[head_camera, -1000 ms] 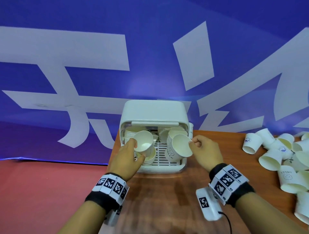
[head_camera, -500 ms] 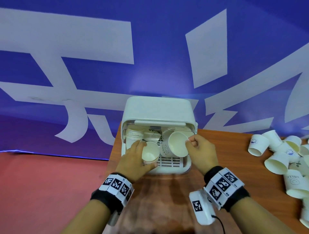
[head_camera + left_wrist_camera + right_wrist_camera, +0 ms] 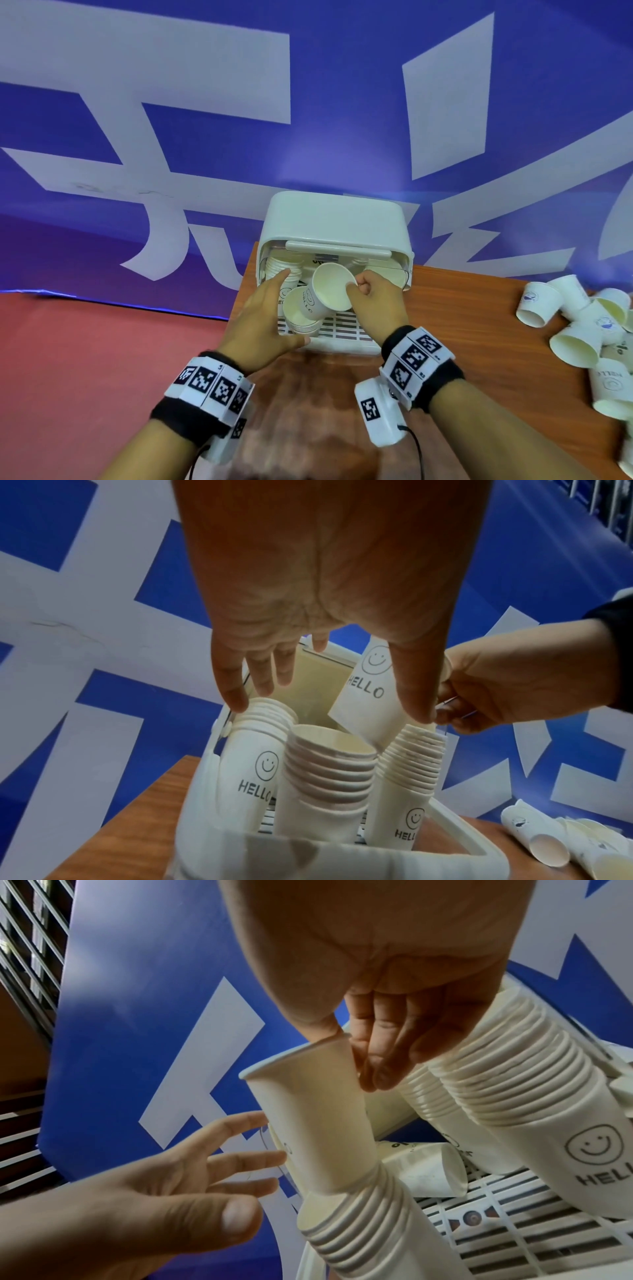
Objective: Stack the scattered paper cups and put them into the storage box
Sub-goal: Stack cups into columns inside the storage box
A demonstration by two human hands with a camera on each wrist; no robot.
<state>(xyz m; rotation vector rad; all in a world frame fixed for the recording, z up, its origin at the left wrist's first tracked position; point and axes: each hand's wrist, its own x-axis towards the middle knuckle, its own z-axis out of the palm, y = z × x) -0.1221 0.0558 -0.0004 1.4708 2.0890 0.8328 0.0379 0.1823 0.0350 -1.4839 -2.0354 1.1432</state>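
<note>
A white paper cup with a smiley print [image 3: 325, 294] is pinched at its rim by the right hand [image 3: 375, 303], its base entering the middle stack of nested white cups [image 3: 356, 1229] inside the white plastic storage box [image 3: 334, 219]. The left hand [image 3: 260, 325] is spread open, gripping nothing. Three stacks are distinguished only in the left wrist view; scattered white cups [image 3: 579, 329] on the wooden table [image 3: 462, 308] are seen from the head.

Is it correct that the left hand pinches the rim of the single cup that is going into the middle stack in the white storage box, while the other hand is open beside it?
Not quite: the right hand pinches the cup rim, as the right wrist view shows. The left hand is the open one beside it. The cup does enter the middle stack in the storage box.
</note>
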